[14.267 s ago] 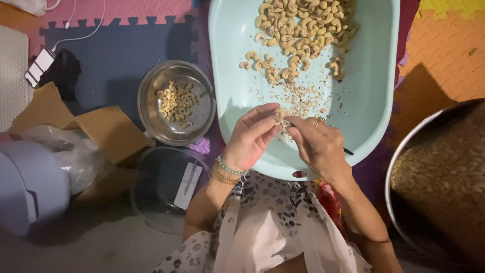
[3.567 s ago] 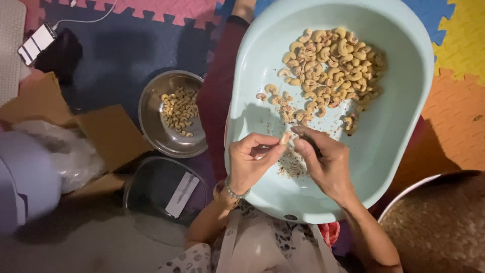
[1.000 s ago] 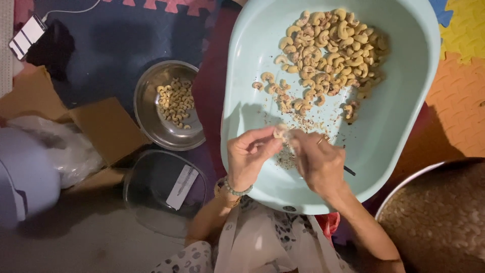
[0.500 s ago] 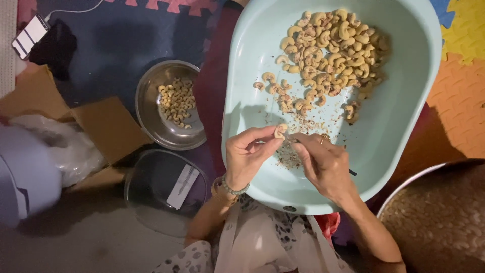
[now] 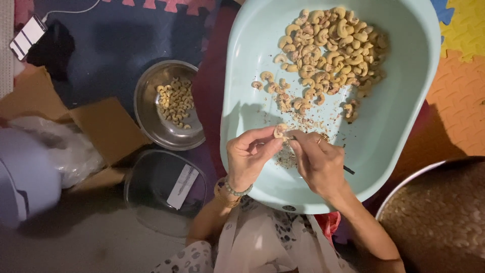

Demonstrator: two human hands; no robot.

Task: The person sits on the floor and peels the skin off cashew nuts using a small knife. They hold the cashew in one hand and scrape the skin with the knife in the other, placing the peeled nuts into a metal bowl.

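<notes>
My left hand (image 5: 249, 159) pinches a single cashew nut (image 5: 279, 130) between thumb and fingers over the pale green plastic tub (image 5: 404, 101). My right hand (image 5: 318, 162) is closed around a thin dark tool whose end pokes out by the wrist; its fingertips work against the same nut. A heap of unpeeled cashews (image 5: 328, 50) lies in the far part of the tub. Skin flakes (image 5: 288, 156) are scattered under my hands.
A steel bowl (image 5: 151, 126) with peeled cashews stands left of the tub. Below it is a clear lidded container (image 5: 146, 202). A cardboard box (image 5: 108, 129) with a plastic bag is at the left. A large metal basin (image 5: 439, 217) sits at the lower right.
The hands stay together over the tub, working one nut after another. The view has drifted slightly; the tub and bowl sit about where they were.
</notes>
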